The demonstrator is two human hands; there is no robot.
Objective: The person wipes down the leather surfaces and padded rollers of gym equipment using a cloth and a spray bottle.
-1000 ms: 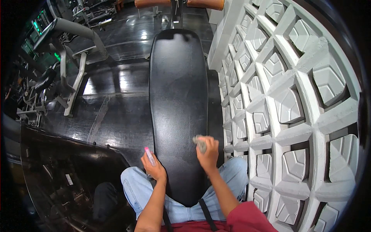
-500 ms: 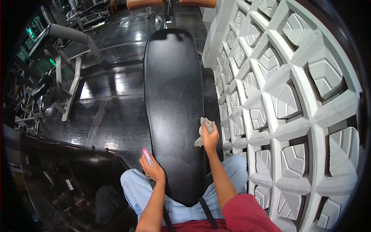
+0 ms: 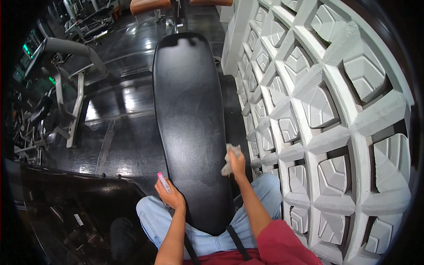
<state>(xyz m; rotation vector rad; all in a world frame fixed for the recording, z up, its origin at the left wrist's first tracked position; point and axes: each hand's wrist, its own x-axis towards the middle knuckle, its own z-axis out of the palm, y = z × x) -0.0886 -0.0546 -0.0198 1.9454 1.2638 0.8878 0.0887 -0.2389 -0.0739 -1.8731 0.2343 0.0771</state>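
A long black padded bench [image 3: 190,110] stretches away from between my knees. My left hand [image 3: 173,196] is closed around a small clear bottle with a pink top [image 3: 164,182], just off the bench's left edge. At the right edge of the pad, my right hand [image 3: 237,165] grips a crumpled pale cloth [image 3: 229,161]. The cloth hangs against or very near the bench's side; whether it touches cannot be told. A dark patch with an uneven outline shows at the pad's far end.
Close on the right stands a white lattice wall [image 3: 304,150] with protruding blocks. Grey gym equipment [image 3: 73,88] stands at the left on the dark shiny floor [image 3: 128,145]. Orange-brown pads [image 3: 150,5] top a frame beyond the bench. A dark reflective panel [image 3: 66,198] lies at lower left.
The whole view has shifted, with the bench's far end now further left. My right hand and the cloth have come slightly nearer along the bench's right edge. Both hands keep their hold.
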